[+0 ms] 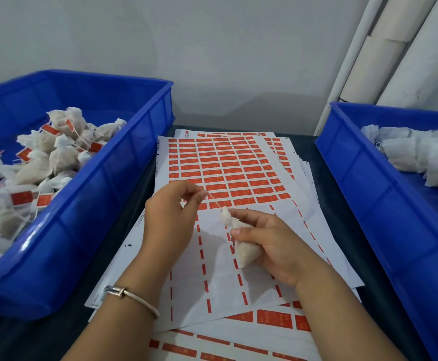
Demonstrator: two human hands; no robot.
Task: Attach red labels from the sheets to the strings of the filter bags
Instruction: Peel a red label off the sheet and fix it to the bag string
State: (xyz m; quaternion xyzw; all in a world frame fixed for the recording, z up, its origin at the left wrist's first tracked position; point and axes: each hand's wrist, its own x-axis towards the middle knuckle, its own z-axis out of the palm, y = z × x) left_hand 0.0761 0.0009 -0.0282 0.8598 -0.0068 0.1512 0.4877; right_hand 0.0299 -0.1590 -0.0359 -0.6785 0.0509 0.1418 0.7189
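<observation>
The right hand [272, 243] was clamped around a filter bag [241, 243], holding it just above the top label sheet [212, 269]. The left hand [171, 217] had its fingertips pinched together on the bag's string [216, 203], drawn taut from the bag's neck out over the nearest row of red labels [225, 173]. The near half of that sheet was already stripped, so the remaining labels lay further away. Labelled bags [30, 162] filled the left bin [95, 183]; plain ones [421, 155] waited in the right bin [369, 178].

The risks looked small but real. The thin string could slip from the pinch, or land skewed across a label, so the label folded crooked. A label peeled carelessly might tear or stick to a fingertip. Pulling too hard could loosen the bag's tied neck.
</observation>
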